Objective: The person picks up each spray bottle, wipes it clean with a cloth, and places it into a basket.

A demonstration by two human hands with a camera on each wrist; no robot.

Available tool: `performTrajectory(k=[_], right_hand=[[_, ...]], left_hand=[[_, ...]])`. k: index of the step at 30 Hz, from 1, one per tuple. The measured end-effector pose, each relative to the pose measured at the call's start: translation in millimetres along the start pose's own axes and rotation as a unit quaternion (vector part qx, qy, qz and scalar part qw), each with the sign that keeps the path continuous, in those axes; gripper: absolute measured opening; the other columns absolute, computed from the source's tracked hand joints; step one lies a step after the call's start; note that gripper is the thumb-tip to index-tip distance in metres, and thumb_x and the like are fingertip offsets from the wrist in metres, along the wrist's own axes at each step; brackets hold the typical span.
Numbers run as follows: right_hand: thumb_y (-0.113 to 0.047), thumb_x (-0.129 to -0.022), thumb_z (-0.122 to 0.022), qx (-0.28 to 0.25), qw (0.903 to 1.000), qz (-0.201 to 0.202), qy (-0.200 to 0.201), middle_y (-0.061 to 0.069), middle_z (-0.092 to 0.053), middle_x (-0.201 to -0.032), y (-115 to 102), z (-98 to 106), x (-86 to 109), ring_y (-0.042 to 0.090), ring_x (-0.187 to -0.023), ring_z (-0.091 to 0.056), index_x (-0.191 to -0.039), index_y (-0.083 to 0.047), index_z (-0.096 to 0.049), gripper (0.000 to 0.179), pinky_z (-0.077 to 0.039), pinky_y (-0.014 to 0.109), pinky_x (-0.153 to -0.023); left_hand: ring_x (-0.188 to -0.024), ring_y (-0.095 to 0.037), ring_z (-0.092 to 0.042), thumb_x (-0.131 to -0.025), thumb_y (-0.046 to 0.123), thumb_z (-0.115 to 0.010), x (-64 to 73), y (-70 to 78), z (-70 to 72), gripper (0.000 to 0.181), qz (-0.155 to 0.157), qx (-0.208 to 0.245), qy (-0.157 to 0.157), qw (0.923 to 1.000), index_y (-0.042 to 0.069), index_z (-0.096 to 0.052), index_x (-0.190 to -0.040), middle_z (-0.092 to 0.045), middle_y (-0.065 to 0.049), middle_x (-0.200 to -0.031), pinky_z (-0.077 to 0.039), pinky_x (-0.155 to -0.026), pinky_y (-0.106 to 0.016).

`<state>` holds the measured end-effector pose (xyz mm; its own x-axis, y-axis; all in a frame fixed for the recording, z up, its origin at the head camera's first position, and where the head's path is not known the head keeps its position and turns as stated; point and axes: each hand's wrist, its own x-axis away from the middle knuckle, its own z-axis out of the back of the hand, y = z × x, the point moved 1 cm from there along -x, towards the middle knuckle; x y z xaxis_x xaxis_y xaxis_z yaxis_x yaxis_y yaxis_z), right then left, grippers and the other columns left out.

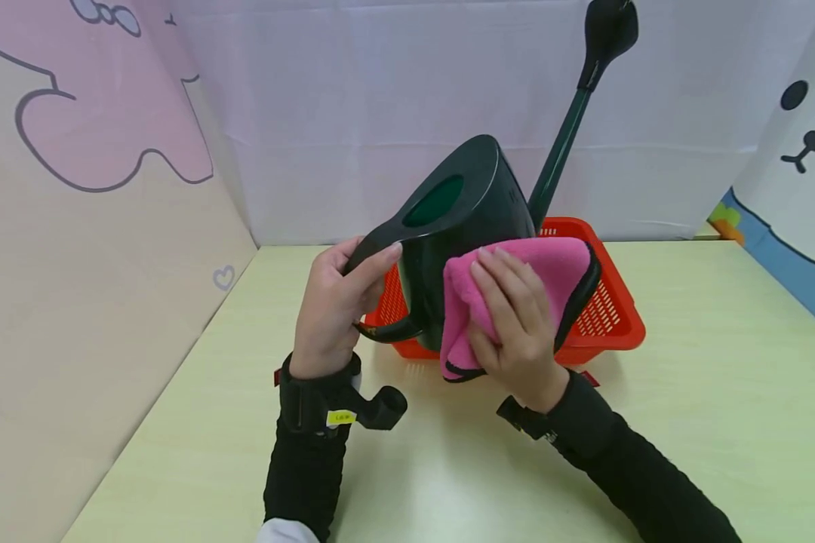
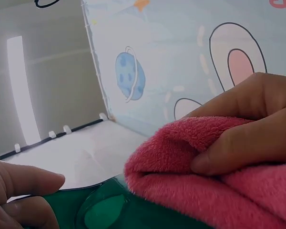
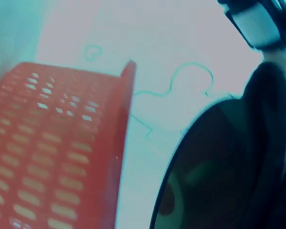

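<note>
A dark green watering can (image 1: 462,219) is tilted above the table, its long spout (image 1: 558,154) pointing up to the right and ending in a black head (image 1: 610,38). My left hand (image 1: 339,294) grips its handle, thumb along the upper part. With my right hand (image 1: 523,332) I hold a folded pink cloth (image 1: 550,264) with black edging against the can's side. The left wrist view shows the right thumb and fingers pinching the plush cloth (image 2: 167,152) over the green can (image 2: 148,207). The can's lower side is hidden behind the cloth.
A red perforated plastic basket (image 1: 628,324) stands on the pale table (image 1: 720,392) right behind and below the can. The basket wall (image 3: 62,138) is close to the right wrist. A white curtain (image 1: 394,113) hangs behind the table, with printed panels at both sides.
</note>
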<state>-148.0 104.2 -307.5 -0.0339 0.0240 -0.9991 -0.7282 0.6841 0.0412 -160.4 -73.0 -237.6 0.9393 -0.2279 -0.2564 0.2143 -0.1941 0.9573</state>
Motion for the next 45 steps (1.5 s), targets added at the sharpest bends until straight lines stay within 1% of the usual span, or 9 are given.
performTrajectory(k=[4, 10, 16, 23, 29, 33, 39, 41, 45], right_hand=[[-0.019, -0.088, -0.057, 0.038, 0.9909, 0.107, -0.073, 0.016, -0.065, -0.106, -12.8, -3.2, 6.7, 0.03, -0.105, -0.057, -0.106, -0.002, -0.063, 0.026, -0.036, 0.037, -0.106], [-0.025, -0.095, -0.046, 0.1, 0.948, 0.237, -0.188, 0.008, -0.066, -0.111, -22.5, -5.1, 15.7, 0.023, -0.107, -0.061, -0.12, -0.007, -0.059, 0.033, -0.033, 0.037, -0.108], [-0.022, -0.085, -0.062, 0.072, 0.9636, 0.244, -0.08, 0.005, -0.07, -0.099, -8.9, -4.9, 12.9, 0.022, -0.098, -0.063, -0.122, -0.009, -0.057, 0.039, -0.038, 0.038, -0.104], [-0.022, -0.088, -0.058, -0.035, 0.9905, 0.107, 0.079, 0.006, -0.067, -0.105, 14.6, -4.2, 8.7, 0.021, -0.103, -0.061, -0.099, -0.005, -0.063, 0.02, -0.04, 0.035, -0.102], [-0.021, -0.09, -0.053, -0.09, 0.9841, -0.072, 0.135, 0.016, -0.065, -0.097, 32.4, 3.2, -2.9, 0.02, -0.094, -0.062, -0.097, 0.006, -0.059, 0.029, -0.047, 0.028, -0.092], [-0.011, -0.085, -0.049, -0.118, 0.9594, -0.226, 0.121, 0.008, -0.067, -0.097, 48.0, 14.4, -7.6, 0.013, -0.086, -0.06, -0.103, 0.01, -0.056, 0.029, -0.049, 0.023, -0.084], [-0.006, -0.089, -0.046, -0.158, 0.8923, -0.421, 0.042, -0.009, -0.062, -0.106, 50.3, 27.0, -11.5, 0.01, -0.09, -0.056, -0.121, 0.0, -0.054, 0.034, -0.047, 0.017, -0.081], [-0.006, -0.088, -0.048, -0.143, 0.9031, -0.404, 0.035, 0.0, -0.064, -0.107, 45.9, 25.8, -13.6, 0.008, -0.09, -0.057, -0.12, 0.0, -0.055, 0.033, -0.047, 0.017, -0.082], [-0.01, -0.086, -0.052, -0.094, 0.9592, -0.261, 0.056, 0.018, -0.063, -0.105, 35.0, 18.2, -14.5, 0.011, -0.095, -0.059, -0.111, 0.006, -0.057, 0.03, -0.048, 0.022, -0.088]], left_hand=[[-0.048, -0.012, -0.033, -0.087, 0.012, -0.055, -1.6, -1.7, -0.7, 0.011, -0.007, -0.004, 0.001, 1.0, 0.009, -0.05, -0.077, -0.036, 0.002, -0.053, -0.028, -0.048, -0.023], [-0.049, -0.012, -0.035, -0.087, 0.01, -0.054, -2.0, -3.5, -1.3, 0.006, -0.018, -0.01, -0.001, 0.9998, 0.007, -0.05, -0.083, -0.038, 0.001, -0.054, -0.03, -0.048, -0.021], [-0.048, -0.012, -0.034, -0.086, 0.011, -0.054, -1.2, -2.4, -2.0, 0.007, -0.02, -0.009, -0.006, 0.9997, 0.008, -0.05, -0.081, -0.038, 0.002, -0.053, -0.029, -0.047, -0.022], [-0.048, -0.012, -0.031, -0.087, 0.011, -0.055, 0.7, 0.4, -0.7, 0.012, -0.012, 0.008, -0.001, 0.9999, 0.01, -0.049, -0.077, -0.035, 0.001, -0.053, -0.027, -0.048, -0.023], [-0.047, -0.012, -0.031, -0.087, 0.01, -0.054, 2.3, 0.6, 0.6, 0.01, -0.004, 0.013, -0.003, 0.9999, 0.011, -0.05, -0.078, -0.035, 0.001, -0.053, -0.026, -0.047, -0.023], [-0.047, -0.013, -0.03, -0.087, 0.01, -0.054, 2.8, 0.5, 0.5, 0.01, -0.005, 0.014, -0.009, 0.9998, 0.011, -0.051, -0.077, -0.034, 0.001, -0.053, -0.025, -0.046, -0.023], [-0.046, -0.013, -0.029, -0.087, 0.011, -0.055, 1.8, -0.9, 1.4, 0.011, 0.002, 0.005, -0.018, 0.9998, 0.01, -0.051, -0.077, -0.033, 0.001, -0.052, -0.024, -0.045, -0.023], [-0.047, -0.012, -0.029, -0.087, 0.011, -0.055, 0.6, -1.3, 2.2, 0.011, 0.005, 0.002, -0.018, 0.9998, 0.01, -0.051, -0.077, -0.033, 0.001, -0.053, -0.024, -0.046, -0.023], [-0.047, -0.013, -0.029, -0.088, 0.011, -0.054, -0.4, -1.4, 3.5, 0.012, 0.006, 0.005, -0.018, 0.9998, 0.01, -0.051, -0.076, -0.033, 0.001, -0.052, -0.025, -0.046, -0.023]])
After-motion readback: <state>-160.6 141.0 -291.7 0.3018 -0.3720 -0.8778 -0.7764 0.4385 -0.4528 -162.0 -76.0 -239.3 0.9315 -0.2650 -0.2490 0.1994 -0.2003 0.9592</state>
